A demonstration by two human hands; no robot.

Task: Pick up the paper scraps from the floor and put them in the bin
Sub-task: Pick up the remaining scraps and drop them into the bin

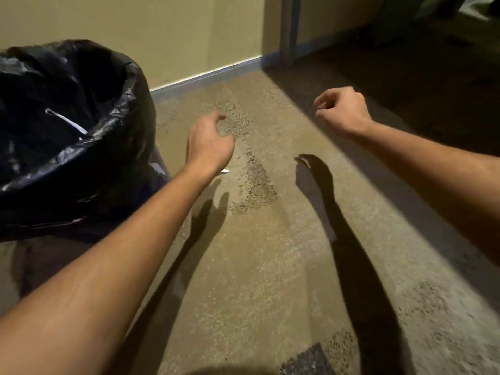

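Bin (89, 147) at left of frame, black liner folded over the rim, a white scrap inside (67, 121). Our left hand (208, 143) hangs beside it, fingers loosely spread, holding nothing. One paper scrap (224, 171) on the floor (270, 253) peeks out just under that wrist. Right hand (342, 110) at upper right, fingers curled; contents unclear.

Hidden and cut-off parts

The left hand (209, 143) covers most of a white paper scrap (224, 171); the bin (89, 147) runs off the left edge, its pale contents indistinct.
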